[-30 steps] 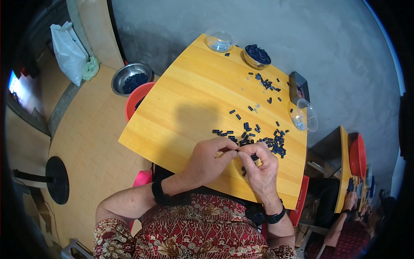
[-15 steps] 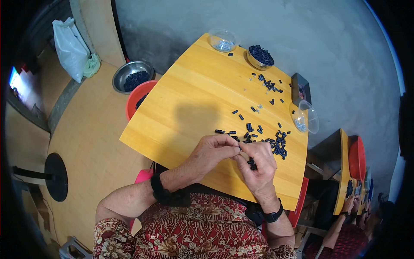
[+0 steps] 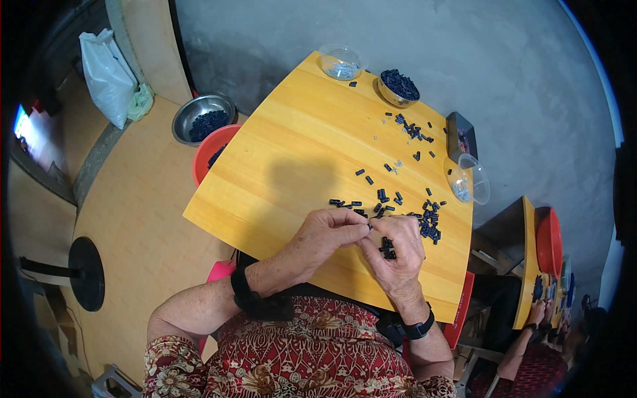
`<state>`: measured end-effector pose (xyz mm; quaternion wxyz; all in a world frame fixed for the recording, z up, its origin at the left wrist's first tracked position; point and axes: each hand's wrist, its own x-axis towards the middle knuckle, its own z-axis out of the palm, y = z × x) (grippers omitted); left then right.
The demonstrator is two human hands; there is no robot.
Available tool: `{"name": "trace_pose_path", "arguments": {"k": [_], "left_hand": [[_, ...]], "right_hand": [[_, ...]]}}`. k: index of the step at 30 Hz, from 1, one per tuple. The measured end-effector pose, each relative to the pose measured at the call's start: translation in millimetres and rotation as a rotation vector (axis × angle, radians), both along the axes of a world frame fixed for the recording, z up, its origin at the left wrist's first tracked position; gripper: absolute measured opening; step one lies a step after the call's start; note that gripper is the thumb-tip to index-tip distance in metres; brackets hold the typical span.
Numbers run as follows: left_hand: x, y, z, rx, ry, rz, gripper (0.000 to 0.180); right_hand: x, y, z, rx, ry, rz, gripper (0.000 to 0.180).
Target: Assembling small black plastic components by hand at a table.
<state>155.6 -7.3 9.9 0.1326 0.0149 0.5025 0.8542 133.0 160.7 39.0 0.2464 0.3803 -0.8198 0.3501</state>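
Above the near part of the yellow wooden table point(image 3: 259, 192), both my hands meet with pinched fingertips. Between the thumb and forefinger of my left hand point(image 3: 322, 235) a small black piece point(image 3: 370, 226) barely shows. My right hand point(image 3: 399, 255) is closed against the same spot, its fingertips touching that piece; most of it is hidden by the fingers. Short black cylindrical plastic pieces point(image 3: 430, 225) lie in a loose heap just beyond and to the right of my hands. A few more point(image 3: 387, 249) show beside my right thumb.
Along the far edge stand a clear tub point(image 3: 343, 71) of small pale parts, a metal bowl point(image 3: 398, 98) of black pieces, a dark tray point(image 3: 461, 136) and another clear tub point(image 3: 462, 189). A red basin point(image 3: 202, 156) and steel bowl point(image 3: 178, 123) sit left. Another person's hand point(image 3: 539, 312) works at right.
Both hands stay pinched together in nearly the same place, with only slight finger movement. The pieces on the table lie as before.
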Motion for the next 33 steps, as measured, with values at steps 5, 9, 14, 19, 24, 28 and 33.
{"name": "trace_pose_path", "arguments": {"k": [5, 9, 14, 19, 24, 28, 33], "left_hand": [[0.3, 0.8, 3.0, 0.065, -0.081, -0.019, 0.018], [-0.5, -0.6, -0.8, 0.048, -0.081, -0.038, 0.019], [-1.0, -1.4, -1.4, 0.011, -0.030, -0.059, 0.018], [-0.5, -1.4, -1.2, 0.011, -0.035, -0.054, 0.016], [0.1, -1.1, 1.5, 0.015, -0.035, -0.068, 0.015], [2.4, -0.5, 11.3, 0.013, -0.026, -0.063, 0.017], [5.4, -0.2, 18.3, -0.067, 0.076, -0.033, 0.018]], "right_hand": [[-0.5, 1.1, -1.0, 0.009, 0.018, -0.005, 0.034], [-0.6, 0.9, -1.2, -0.009, 0.010, -0.013, 0.034], [-0.9, 1.1, -0.1, -0.012, 0.008, -0.011, 0.034], [-1.2, 1.8, -1.0, 0.004, 0.027, 0.009, 0.034], [0.5, 1.3, 2.8, 0.047, 0.072, 0.001, 0.033], [0.2, 2.9, 2.6, -0.067, 0.016, 0.011, 0.034], [0.9, 4.9, 1.7, -0.154, -0.061, 0.031, 0.034]]}}
